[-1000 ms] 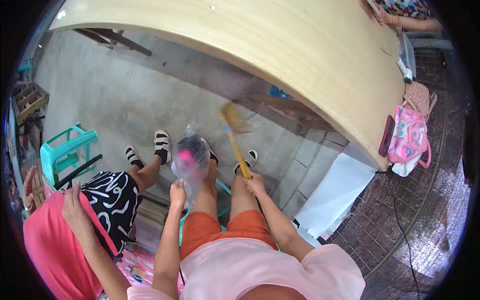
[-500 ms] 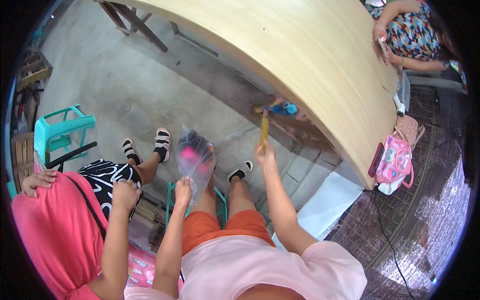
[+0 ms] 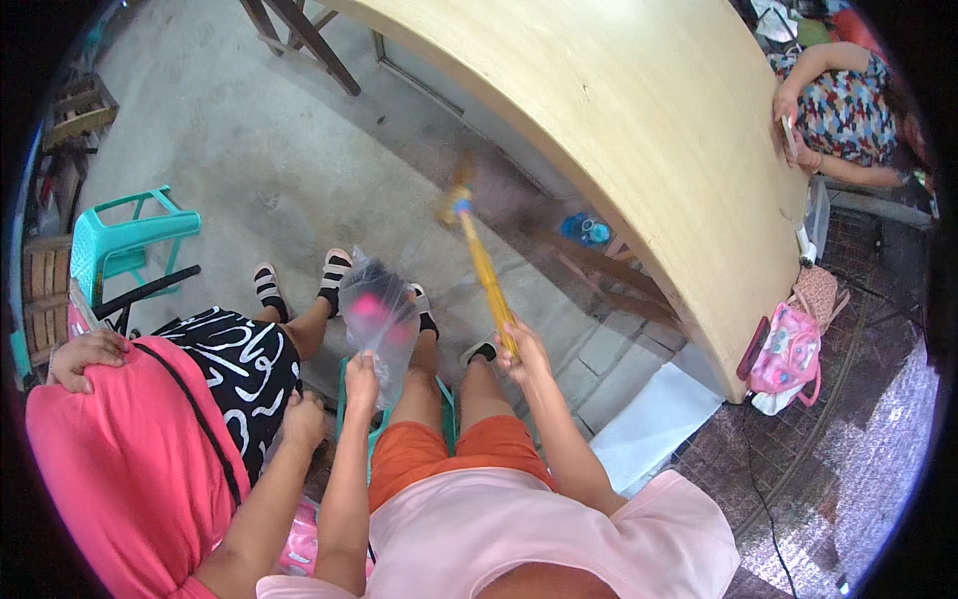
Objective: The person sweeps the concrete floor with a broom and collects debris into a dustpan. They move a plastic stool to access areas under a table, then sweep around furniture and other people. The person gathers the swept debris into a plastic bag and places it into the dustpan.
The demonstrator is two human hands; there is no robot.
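Left fingers [image 3: 361, 373] grip clear bag [image 3: 391, 324], pink item [image 3: 369, 306] inside; right fingers [image 3: 518, 341] grip yellow-handled brush [image 3: 484, 272].

Pale pink short-sleeved top [image 3: 609, 524], orange-red shorts [image 3: 424, 454]

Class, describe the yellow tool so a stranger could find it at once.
Start at the big pale table, then the grey floor to its left. Over that floor, the wearer's right hand grips a long yellow tool. Its blue band and blurred tan end distinguish it from the clear bag in the left hand.
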